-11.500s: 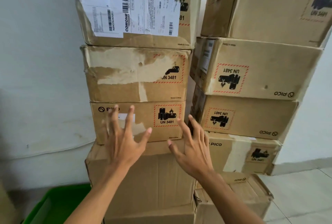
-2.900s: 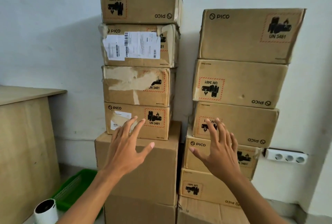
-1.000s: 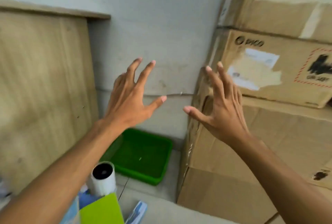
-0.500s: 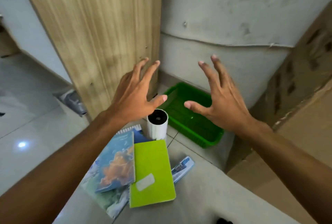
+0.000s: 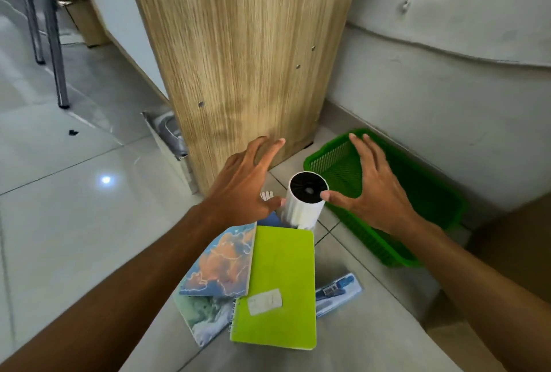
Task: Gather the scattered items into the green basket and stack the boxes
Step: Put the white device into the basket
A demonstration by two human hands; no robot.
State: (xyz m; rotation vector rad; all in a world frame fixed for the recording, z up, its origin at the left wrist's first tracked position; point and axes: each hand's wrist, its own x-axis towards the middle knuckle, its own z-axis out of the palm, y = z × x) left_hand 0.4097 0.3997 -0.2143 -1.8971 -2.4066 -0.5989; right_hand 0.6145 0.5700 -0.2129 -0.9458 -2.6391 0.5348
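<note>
Both hands are spread with straight fingers, the left hand (image 5: 243, 190) and right hand (image 5: 371, 193) flanking an upright white cylinder (image 5: 304, 203) (dark top) on the tiled floor (image 5: 74, 222). Neither grips it. The green basket (image 5: 387, 248) sits against the wall, just beside the cylinder. A lime notebook (image 5: 281, 288) and blue booklets (image 5: 220, 264) lie nearer.

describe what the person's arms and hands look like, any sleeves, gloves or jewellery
Both arms are bare along all that shows, with no sleeves in view. The left hand and the right hand wear no gloves, and no rings, watch or bands show on the fingers or wrists. The fingernails are short and unpainted.
</note>
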